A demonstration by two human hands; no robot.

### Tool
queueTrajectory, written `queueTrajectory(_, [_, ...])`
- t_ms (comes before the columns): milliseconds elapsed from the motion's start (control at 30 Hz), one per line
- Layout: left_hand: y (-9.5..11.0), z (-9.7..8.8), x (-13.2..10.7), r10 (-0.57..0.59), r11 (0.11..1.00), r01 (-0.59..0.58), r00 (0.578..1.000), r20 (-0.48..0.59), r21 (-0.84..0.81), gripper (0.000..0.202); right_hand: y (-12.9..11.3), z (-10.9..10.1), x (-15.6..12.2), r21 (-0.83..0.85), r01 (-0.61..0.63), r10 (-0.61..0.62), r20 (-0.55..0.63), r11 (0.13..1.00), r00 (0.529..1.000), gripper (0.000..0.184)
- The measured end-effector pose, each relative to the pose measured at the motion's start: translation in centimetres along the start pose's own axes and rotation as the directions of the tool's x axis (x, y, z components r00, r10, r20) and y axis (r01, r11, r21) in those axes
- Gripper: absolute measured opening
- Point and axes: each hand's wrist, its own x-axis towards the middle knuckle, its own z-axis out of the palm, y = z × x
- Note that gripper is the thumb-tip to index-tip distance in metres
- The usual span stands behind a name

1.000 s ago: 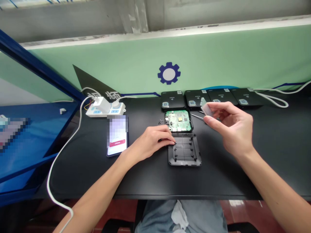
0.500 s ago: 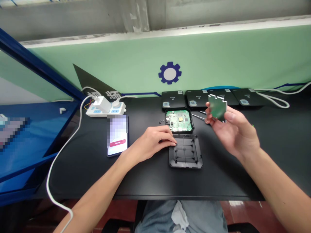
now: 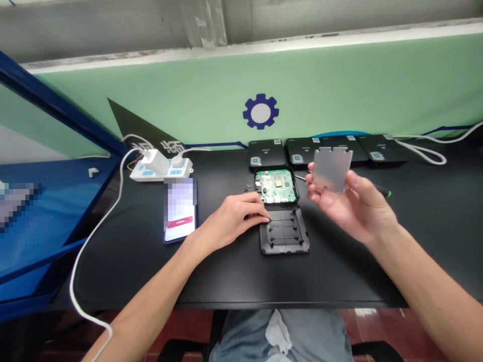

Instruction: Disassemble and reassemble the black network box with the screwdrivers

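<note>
My right hand [image 3: 354, 211] is raised over the table, its thumb and fingers closed on the edges of a thin silver metal plate [image 3: 332, 168] with small notches along the top. With its fingers pinched at the upper left corner of a black plastic cover [image 3: 285, 231], my left hand [image 3: 247, 213] rests on the table; the cover lies inner side up. Just beyond the cover sits an opened black box with a green circuit board [image 3: 275, 187] inside. Several small dark screws [image 3: 248, 188] lie to the left of that box.
Several closed black boxes [image 3: 266, 153] stand in a row along the green partition. A screwdriver [image 3: 301, 177] lies partly hidden behind my right hand. To the left are a phone [image 3: 181, 211], a white power strip [image 3: 162, 168] and a long white cable [image 3: 85, 241].
The metal plate has turned in my right hand, so its broad silver face now shows. My left hand stays at the cover, whose near edge has shifted slightly away from me.
</note>
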Motion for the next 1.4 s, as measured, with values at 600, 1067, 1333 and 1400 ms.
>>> queueTrajectory(600, [-0.3,0.4,-0.2,-0.015,0.999,0.015,1.000,-0.009,0.047,0.026,1.1,2.2,-0.5,0.095,-0.175,0.150,0.222,0.980,0.963,0.053])
queueTrajectory(1067, [0.1,0.5,0.2,-0.058,0.998,0.060,0.992,-0.109,0.013,0.025,1.1,2.1,-0.7,0.116,-0.236,0.189,0.314,0.965,0.930,0.051])
queueTrajectory(1333, [1.3,0.4,0.3,-0.021,1.000,0.017,0.945,-0.325,-0.016,0.046,1.4,2.1,-0.8,0.130,-0.327,0.242,0.436,0.936,0.867,0.052])
queueTrajectory(1400, [1.7,0.4,0.3,-0.091,0.991,0.047,0.929,-0.359,-0.128,0.037,1.5,2.1,-0.8,0.087,-0.289,0.227,0.425,0.953,0.876,0.054])
